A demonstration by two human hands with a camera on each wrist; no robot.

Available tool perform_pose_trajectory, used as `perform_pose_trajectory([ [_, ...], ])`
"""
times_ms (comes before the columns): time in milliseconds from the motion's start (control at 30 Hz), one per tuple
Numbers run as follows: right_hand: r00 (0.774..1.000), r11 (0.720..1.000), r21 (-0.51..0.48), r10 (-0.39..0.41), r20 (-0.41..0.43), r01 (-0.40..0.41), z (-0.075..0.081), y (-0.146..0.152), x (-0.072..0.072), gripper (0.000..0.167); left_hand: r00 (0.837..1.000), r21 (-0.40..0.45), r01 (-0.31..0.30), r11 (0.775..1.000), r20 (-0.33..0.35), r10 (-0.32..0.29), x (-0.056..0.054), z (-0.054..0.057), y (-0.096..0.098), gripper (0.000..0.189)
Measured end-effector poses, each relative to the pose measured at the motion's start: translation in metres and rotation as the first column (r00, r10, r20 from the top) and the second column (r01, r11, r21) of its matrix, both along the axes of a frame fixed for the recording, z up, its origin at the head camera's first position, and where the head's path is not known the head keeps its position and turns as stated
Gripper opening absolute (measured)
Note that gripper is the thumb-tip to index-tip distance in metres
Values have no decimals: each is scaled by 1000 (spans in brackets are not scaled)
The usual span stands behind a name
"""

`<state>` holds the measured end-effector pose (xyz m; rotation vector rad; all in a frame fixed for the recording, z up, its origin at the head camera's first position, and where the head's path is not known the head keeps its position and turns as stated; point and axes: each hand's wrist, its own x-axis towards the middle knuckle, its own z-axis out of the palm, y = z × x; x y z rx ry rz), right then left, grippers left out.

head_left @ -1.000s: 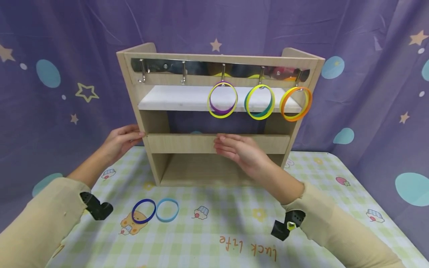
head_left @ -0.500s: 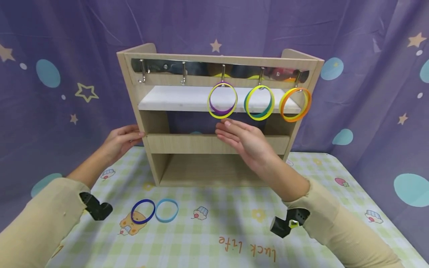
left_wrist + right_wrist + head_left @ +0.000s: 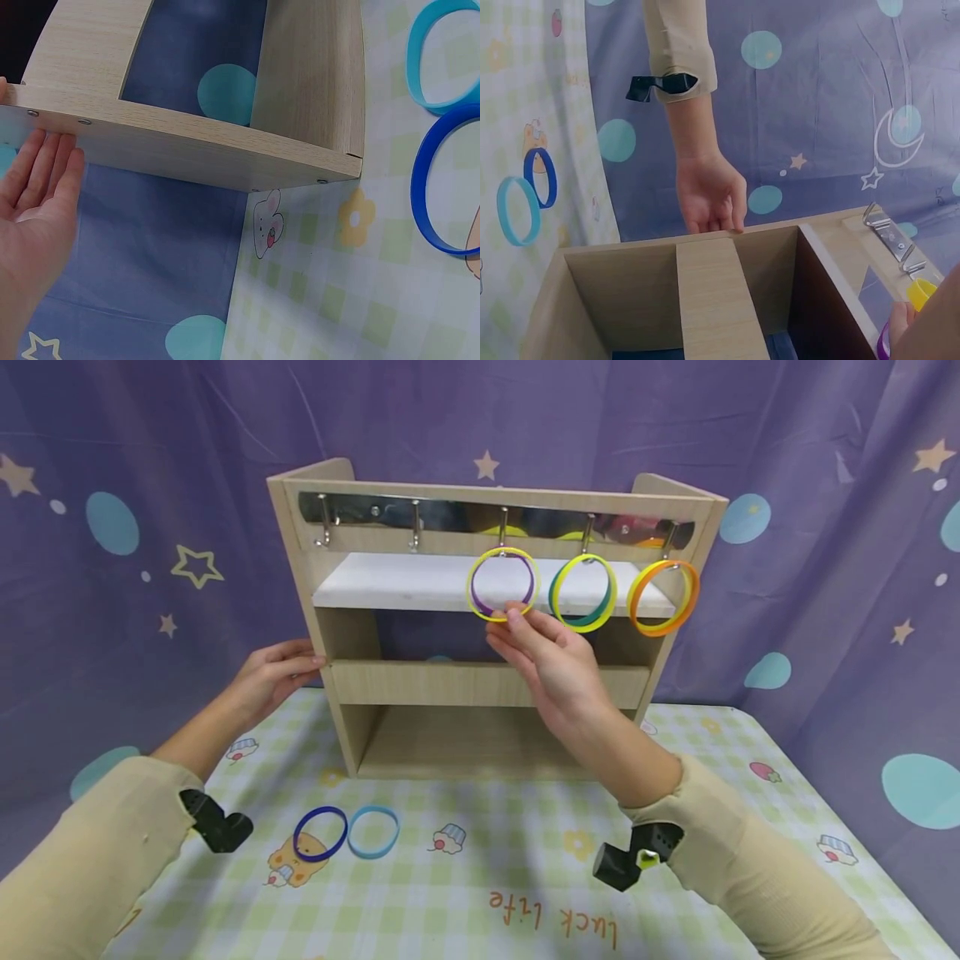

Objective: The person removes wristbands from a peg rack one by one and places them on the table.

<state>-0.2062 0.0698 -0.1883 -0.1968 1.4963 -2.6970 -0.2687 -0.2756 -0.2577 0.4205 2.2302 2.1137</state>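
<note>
While pinching yellow-and-purple wristbands (image 3: 469, 587) with right hand (image 3: 555, 667) and touching wooden rack (image 3: 420, 683) with straight-fingered left hand (image 3: 264, 683), probably light, stretchy; best gripped low tbh

checked table (image 3: 420, 910) bears rack (image 3: 420, 683), navy band (image 3: 313, 860) and cyan band (image 3: 371, 856)

Yellow is matched with purple in the first ring pair (image 3: 483, 609), teal in the second pair (image 3: 553, 589), orange in the third pair (image 3: 656, 629). Plain colour is shown by the dark blue ring (image 3: 418, 187) and light blue ring (image 3: 414, 56). The rack (image 3: 420, 682) is finished in pale wood grain, the desk (image 3: 442, 910) checked green and white.
</note>
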Motion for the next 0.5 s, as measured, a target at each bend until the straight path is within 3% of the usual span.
perform_pose_trajectory([
  [233,1000,1000,-5,-12,-17,12,8,-1,4,45,1000,-6,-2,1000,14,2,-1,0,0,70],
  [500,999,998,65,25,-34,-23,5,-3,5,41,1000,-24,-12,1000,28,13,-1,0,0,72],
])
